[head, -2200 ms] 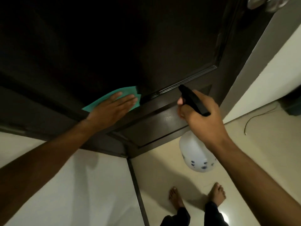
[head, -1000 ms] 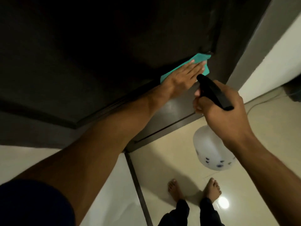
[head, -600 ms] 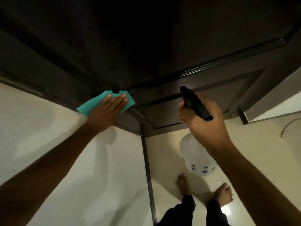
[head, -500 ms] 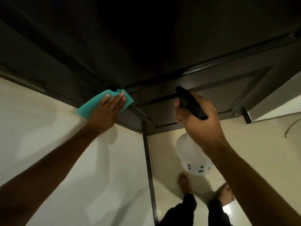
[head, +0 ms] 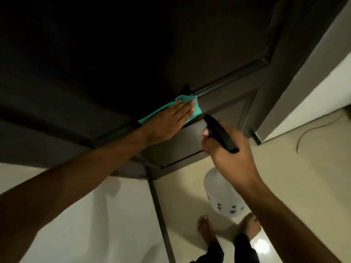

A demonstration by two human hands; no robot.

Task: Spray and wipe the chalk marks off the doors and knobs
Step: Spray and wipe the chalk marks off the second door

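A dark brown panelled door point(head: 218, 44) fills the upper view. My left hand point(head: 169, 120) lies flat with straight fingers on a teal cloth point(head: 63, 109), pressing it against the door's middle rail beside the grooved moulding. My right hand point(head: 228, 150) grips the black trigger head of a spray bottle point(head: 222, 133), whose white body point(head: 222, 194) hangs below my wrist, nozzle facing the lower door panel. No chalk marks or knob are visible in the dim light.
The pale door frame and white wall point(head: 322, 82) stand to the right. A thin cable point(head: 311, 133) lies on the beige tiled floor. My bare feet point(head: 205, 230) are below, beside a dark floor strip point(head: 161, 215).
My left hand has slid the teal cloth rightward along the door rail, from the left edge toward the middle. The right hand keeps holding the bottle near the lower panel.
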